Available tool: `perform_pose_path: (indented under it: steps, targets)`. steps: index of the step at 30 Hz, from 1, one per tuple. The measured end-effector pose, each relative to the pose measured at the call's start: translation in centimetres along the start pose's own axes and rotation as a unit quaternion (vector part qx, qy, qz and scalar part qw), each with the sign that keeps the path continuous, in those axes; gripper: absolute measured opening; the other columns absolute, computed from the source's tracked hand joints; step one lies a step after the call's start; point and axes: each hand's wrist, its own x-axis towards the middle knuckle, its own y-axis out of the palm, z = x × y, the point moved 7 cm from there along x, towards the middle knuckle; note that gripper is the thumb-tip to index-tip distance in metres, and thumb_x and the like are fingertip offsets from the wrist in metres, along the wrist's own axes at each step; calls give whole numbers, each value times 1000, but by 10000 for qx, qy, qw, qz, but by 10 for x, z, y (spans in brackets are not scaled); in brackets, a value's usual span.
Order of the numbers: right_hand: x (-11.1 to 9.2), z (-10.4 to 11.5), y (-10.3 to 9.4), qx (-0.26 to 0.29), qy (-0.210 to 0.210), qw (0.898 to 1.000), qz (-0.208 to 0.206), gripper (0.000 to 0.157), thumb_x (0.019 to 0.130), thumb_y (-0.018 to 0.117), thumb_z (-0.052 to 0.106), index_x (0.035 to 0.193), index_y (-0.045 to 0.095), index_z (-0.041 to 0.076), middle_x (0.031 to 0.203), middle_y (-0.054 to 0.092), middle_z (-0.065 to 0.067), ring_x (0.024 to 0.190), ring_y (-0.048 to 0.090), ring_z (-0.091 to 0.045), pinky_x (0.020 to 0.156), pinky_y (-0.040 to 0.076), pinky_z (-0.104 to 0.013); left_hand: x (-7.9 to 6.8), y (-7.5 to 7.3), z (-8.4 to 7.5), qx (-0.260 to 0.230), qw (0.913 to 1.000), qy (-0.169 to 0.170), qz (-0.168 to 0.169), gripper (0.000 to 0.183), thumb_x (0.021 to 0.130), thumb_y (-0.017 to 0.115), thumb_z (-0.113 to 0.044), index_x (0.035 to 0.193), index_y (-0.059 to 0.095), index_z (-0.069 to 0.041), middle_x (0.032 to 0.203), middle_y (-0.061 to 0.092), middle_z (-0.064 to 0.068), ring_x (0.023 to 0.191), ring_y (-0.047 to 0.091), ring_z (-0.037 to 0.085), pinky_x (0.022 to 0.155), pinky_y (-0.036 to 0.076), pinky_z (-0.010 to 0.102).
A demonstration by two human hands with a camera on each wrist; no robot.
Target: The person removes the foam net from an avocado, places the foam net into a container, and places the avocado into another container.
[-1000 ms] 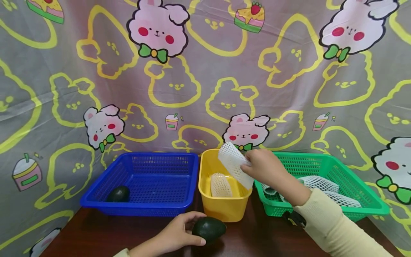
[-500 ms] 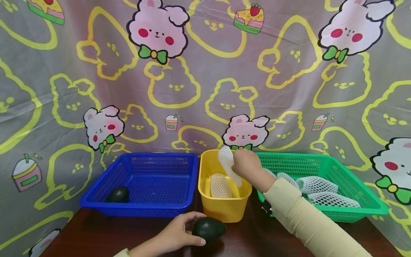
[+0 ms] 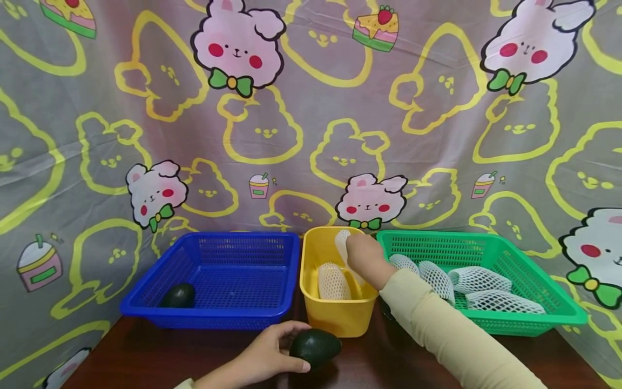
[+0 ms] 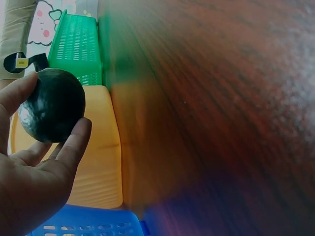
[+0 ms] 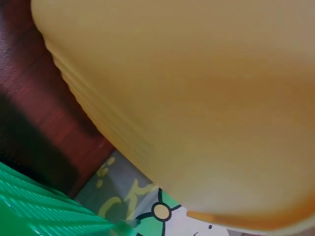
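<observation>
My left hand (image 3: 272, 348) holds a dark green avocado (image 3: 316, 348) just above the table, in front of the yellow bin (image 3: 340, 319). In the left wrist view, thumb and fingers grip the avocado (image 4: 51, 105) from both sides. Over the yellow bin, my right hand (image 3: 366, 259) holds a white foam net sleeve (image 3: 342, 243), mostly hidden behind the hand and partly down in the bin. Another foam net sleeve (image 3: 333, 282) lies inside that bin. The bin's yellow wall (image 5: 187, 98) fills most of the right wrist view, where the hand is hidden.
A blue basket (image 3: 209, 310) on the left contains one avocado (image 3: 178, 295). On the right, a green basket (image 3: 525, 327) holds several net-wrapped fruits (image 3: 481, 279). All stand on a dark wooden table (image 3: 141, 356) before a patterned curtain (image 3: 311, 97).
My right hand has moved left and down into the yellow bin's opening with the foam net sleeve, which shows less now. The left hand and its avocado have stayed in place.
</observation>
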Motion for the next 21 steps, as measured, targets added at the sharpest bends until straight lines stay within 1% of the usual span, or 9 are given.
perform_pose_path:
  steps: [5, 10, 14, 21]
  targets:
    - [3, 2, 8, -87, 55, 9998, 144, 5, 88, 67, 4, 88, 62, 4, 78, 58, -8, 68, 55, -23, 66, 56, -39, 0, -1, 1, -1, 10000, -53, -19, 54, 76, 81, -8, 124, 60, -1, 108, 64, 6, 95, 64, 19, 77, 55, 29]
    - [7, 6, 15, -92, 142, 9992, 363, 5, 89, 66, 4, 87, 62, 3, 77, 57, -9, 67, 55, -23, 63, 57, -39, 1, -2, 0, -52, 9999, -116, -35, 54, 76, 82, -7, 125, 59, -1, 107, 64, 6, 95, 64, 20, 77, 55, 29]
    - [9, 6, 20, 2, 291, 9982, 516, 4, 91, 64, 4, 89, 62, 2, 78, 56, -9, 67, 56, -22, 63, 57, -40, 2, -2, 0, 7, 9999, -81, -67, 55, 75, 82, -7, 124, 59, -1, 107, 64, 6, 94, 64, 19, 77, 55, 28]
    - [12, 4, 30, 87, 442, 9973, 578, 5, 93, 62, 3, 89, 63, 2, 79, 58, -10, 68, 58, -22, 65, 58, -42, 1, -2, -1, 61, 9999, -14, -89, 54, 75, 82, -7, 123, 60, 0, 107, 64, 6, 95, 63, 19, 78, 55, 28]
